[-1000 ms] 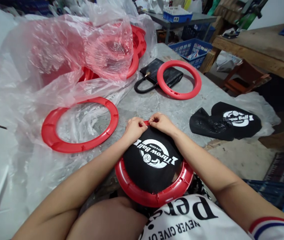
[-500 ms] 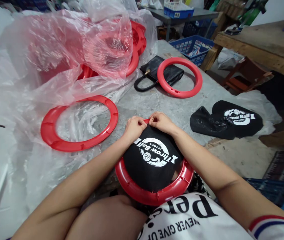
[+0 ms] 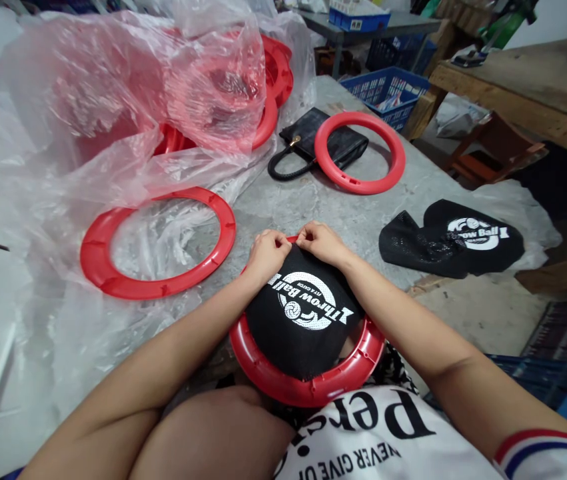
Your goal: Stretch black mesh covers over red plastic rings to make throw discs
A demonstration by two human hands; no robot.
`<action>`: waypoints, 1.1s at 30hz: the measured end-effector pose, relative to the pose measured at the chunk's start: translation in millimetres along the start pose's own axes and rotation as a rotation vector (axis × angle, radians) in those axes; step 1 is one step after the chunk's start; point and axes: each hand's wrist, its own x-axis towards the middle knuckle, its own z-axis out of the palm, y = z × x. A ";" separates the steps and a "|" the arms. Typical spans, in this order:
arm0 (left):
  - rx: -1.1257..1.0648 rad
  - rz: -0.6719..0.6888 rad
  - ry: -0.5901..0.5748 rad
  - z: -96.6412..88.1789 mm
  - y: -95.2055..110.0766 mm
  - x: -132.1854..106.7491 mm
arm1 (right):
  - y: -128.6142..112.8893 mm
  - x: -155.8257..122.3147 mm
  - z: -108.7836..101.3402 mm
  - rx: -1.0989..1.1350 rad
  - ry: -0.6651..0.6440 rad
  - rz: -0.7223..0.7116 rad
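Against my lap rests a red plastic ring (image 3: 308, 393), with a black mesh fabric disc (image 3: 273, 333) stretched across it. White "Throw Ball" print marks the fabric. My left hand (image 3: 269, 253) pinches the fabric's edge at the ring's far rim. Right beside it, my right hand (image 3: 322, 241) pinches the same edge, fingertips almost touching the left ones. The fingers cover most of the rim there. At the near side the fabric reaches the ring's inner edge, and gaps show to its left and right.
Another red ring (image 3: 158, 288) lies at left by a clear plastic bag (image 3: 88, 87) of red rings. A lighter red ring (image 3: 396, 163) leans on a black handbag (image 3: 303, 130). Printed black fabric pieces (image 3: 433, 250) lie at the grey table's (image 3: 283, 200) right edge. Blue crates (image 3: 388, 90) stand beyond.
The view has shifted very slightly. Both hands keep their pinch at the far rim, and the ring and fabric look almost the same.
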 end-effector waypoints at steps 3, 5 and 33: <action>0.001 -0.004 0.009 -0.1 0.1 0.0 | -1.2 0.0 -0.1 -0.008 0.006 0.007; 0.005 0.000 0.014 -0.2 0.1 0.0 | -1.0 0.2 0.1 -0.008 0.007 -0.001; -0.029 0.048 -0.200 -41.5 -6.5 -20.5 | -8.2 -5.1 6.8 -0.129 0.135 -0.107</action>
